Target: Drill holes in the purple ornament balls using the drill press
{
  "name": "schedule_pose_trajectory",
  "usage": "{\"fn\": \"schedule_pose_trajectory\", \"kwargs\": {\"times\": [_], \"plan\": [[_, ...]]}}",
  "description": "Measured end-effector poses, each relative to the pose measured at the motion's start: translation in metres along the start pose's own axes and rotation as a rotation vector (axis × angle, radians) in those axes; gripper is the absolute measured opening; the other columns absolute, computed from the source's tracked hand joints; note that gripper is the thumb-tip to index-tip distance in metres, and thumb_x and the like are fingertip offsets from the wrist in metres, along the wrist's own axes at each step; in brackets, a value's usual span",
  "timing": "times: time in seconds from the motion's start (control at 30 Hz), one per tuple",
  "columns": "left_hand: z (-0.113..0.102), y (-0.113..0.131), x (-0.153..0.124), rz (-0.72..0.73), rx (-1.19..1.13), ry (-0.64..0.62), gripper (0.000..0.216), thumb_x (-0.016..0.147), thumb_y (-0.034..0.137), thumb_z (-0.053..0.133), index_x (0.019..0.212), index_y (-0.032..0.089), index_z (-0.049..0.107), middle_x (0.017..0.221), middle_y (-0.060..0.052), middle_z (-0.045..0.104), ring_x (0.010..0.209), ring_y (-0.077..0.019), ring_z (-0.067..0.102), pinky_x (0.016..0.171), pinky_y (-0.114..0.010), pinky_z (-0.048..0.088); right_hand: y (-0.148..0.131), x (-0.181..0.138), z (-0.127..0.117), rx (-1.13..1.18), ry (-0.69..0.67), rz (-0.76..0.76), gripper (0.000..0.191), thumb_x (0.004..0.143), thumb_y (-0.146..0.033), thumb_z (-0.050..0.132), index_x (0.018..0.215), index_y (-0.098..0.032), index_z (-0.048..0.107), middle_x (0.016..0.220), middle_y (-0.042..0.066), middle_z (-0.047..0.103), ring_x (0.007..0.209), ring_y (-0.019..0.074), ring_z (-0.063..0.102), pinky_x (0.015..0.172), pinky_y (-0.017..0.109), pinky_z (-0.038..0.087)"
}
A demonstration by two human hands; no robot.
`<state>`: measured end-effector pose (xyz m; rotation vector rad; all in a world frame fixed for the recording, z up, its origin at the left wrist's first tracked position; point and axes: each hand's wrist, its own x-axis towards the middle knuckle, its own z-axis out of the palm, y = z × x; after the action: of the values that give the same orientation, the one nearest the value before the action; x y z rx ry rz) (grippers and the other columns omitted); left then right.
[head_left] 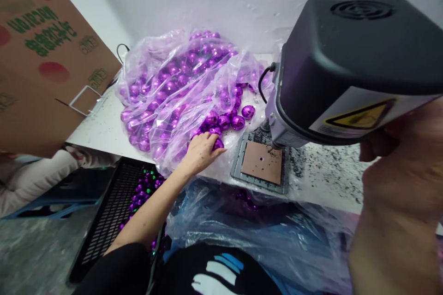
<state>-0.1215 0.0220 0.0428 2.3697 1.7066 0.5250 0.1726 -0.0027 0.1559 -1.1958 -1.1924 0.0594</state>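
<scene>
My left hand (201, 153) is at the mouth of a clear plastic bag (162, 124), fingers bent over shiny purple faceted balls. One purple ball (218, 144) shows between its forefinger and thumb. More loose purple balls (237, 122) lie just beyond it. On the right, my right hand (404, 138) is raised close beside the black housing of a bench machine (367, 50) that looks like a small drill press. Its fingers are curled and partly behind the housing, so what they hold is hidden. Below the machine, a brown square board (259, 166) with a small hole lies on a grey base plate (238, 173).
Dark shavings litter the white table (325, 179). At left are a cardboard box (44, 64) with a wire clip and another person's sleeve (41, 179). A black crate (104, 221) below holds purple and green pieces. Clear plastic sheeting (207, 212) hangs at the table's front.
</scene>
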Motion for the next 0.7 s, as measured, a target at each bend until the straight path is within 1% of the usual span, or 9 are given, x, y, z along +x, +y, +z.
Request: {"fn": "schedule_pose_trajectory", "kwargs": {"times": [0.07,0.13,0.23,0.33,0.4,0.47,0.53,0.6,0.7], "plan": [[-0.012,0.008,-0.005,0.004,-0.23,0.071,0.046,0.087,0.047,0.068,0.125,0.023,0.059,0.112,-0.008,0.064,0.095,-0.0218,0.062,0.083,-0.035,0.05,-0.002,0.002,0.001,0.068,-0.007,-0.011,0.056,0.084,-0.068,0.053,0.071,-0.013,0.057,0.052,-0.004,0.031,0.042,0.005,0.039,0.036,0.02,0.027],[-0.021,0.018,-0.009,-0.02,-0.518,0.083,0.048,0.09,0.047,0.063,0.132,0.024,0.055,0.118,-0.008,0.063,0.092,-0.0183,0.063,0.077,-0.031,0.052,-0.004,0.004,0.001,0.075,-0.022,-0.04,0.055,0.085,-0.066,0.052,0.07,-0.013,0.055,0.052,-0.003,0.034,0.041,0.0043,0.039,0.035,0.02,0.027],[-0.02,0.034,-0.015,-0.092,-0.935,-0.034,0.046,0.093,0.047,0.056,0.133,0.022,0.056,0.111,-0.008,0.067,0.085,-0.0166,0.064,0.068,-0.029,0.053,-0.007,0.008,0.003,0.089,-0.035,-0.045,0.057,0.085,-0.065,0.053,0.062,-0.013,0.047,0.053,-0.003,0.039,0.04,0.0036,0.039,0.033,0.02,0.026],[-0.005,0.046,-0.016,-0.144,-1.15,-0.117,0.052,0.089,0.047,0.062,0.134,0.021,0.055,0.114,-0.009,0.068,0.093,-0.0192,0.066,0.072,-0.029,0.055,-0.009,0.012,0.005,0.128,-0.046,-0.002,0.06,0.083,-0.065,0.055,0.056,-0.015,0.036,0.05,-0.003,0.036,0.036,0.0038,0.037,0.032,0.021,0.025],[0.009,0.052,-0.015,-0.149,-1.155,-0.128,0.057,0.085,0.046,0.068,0.134,0.021,0.054,0.119,-0.009,0.067,0.101,-0.0207,0.066,0.081,-0.031,0.055,-0.009,0.014,0.005,0.147,-0.059,0.04,0.058,0.084,-0.063,0.056,0.056,-0.016,0.037,0.049,-0.004,0.035,0.035,0.0041,0.036,0.031,0.021,0.024],[0.026,0.057,-0.012,-0.148,-1.075,-0.111,0.057,0.082,0.044,0.072,0.131,0.021,0.055,0.12,-0.009,0.067,0.103,-0.0213,0.066,0.087,-0.034,0.055,-0.01,0.016,0.006,0.161,-0.062,0.067,0.054,0.085,-0.058,0.056,0.057,-0.015,0.04,0.049,-0.004,0.036,0.035,0.004,0.035,0.032,0.021,0.023],[0.042,0.062,-0.009,-0.128,-0.964,-0.049,0.056,0.079,0.039,0.076,0.128,0.02,0.056,0.122,-0.009,0.066,0.106,-0.0226,0.066,0.092,-0.038,0.054,-0.01,0.017,0.008,0.155,-0.057,0.088,0.05,0.087,-0.053,0.054,0.058,-0.015,0.041,0.05,-0.004,0.036,0.035,0.0036,0.034,0.033,0.02,0.022],[0.057,0.067,-0.006,-0.079,-0.863,0.032,0.057,0.077,0.034,0.079,0.128,0.02,0.056,0.126,-0.01,0.064,0.114,-0.0242,0.063,0.101,-0.042,0.05,-0.011,0.019,0.01,0.144,-0.048,0.117,0.047,0.088,-0.049,0.053,0.059,-0.014,0.041,0.048,-0.005,0.034,0.035,0.0033,0.034,0.034,0.019,0.022],[0.072,0.073,-0.002,0.0,-0.765,0.09,0.058,0.076,0.028,0.08,0.128,0.02,0.054,0.127,-0.01,0.063,0.121,-0.0249,0.059,0.107,-0.044,0.046,-0.012,0.025,0.014,0.176,-0.041,0.174,0.046,0.088,-0.05,0.054,0.061,-0.014,0.045,0.046,-0.006,0.03,0.034,0.0032,0.032,0.034,0.018,0.02]]}}
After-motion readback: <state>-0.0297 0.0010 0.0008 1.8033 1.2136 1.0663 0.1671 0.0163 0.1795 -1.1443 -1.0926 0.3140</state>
